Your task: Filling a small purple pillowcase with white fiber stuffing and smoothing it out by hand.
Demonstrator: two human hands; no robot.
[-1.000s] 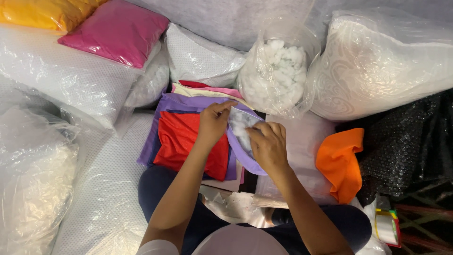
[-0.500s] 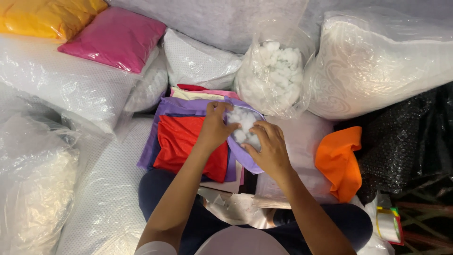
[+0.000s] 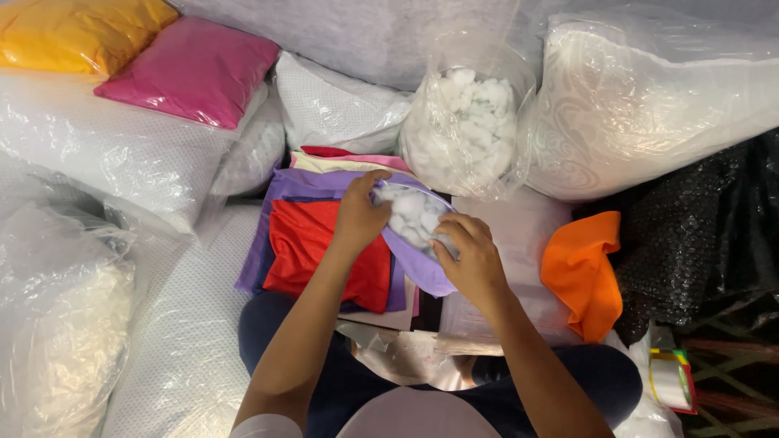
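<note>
Bright, even light falls from above me, and my view is sharp in the middle. Glare streaks the clear plastic bag of white stuffing [image 3: 469, 122] and the wrapped pillows [image 3: 105, 154]. My left hand [image 3: 361, 215] casts only a soft shadow. The black fabric [image 3: 698, 235] at right sinks into dimness.

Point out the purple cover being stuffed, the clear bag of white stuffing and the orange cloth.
purple cover [image 3: 418, 264]: head view, lower edge.
clear bag of white stuffing [image 3: 466, 122]: head view, middle.
orange cloth [image 3: 588, 272]: head view, middle.
</note>
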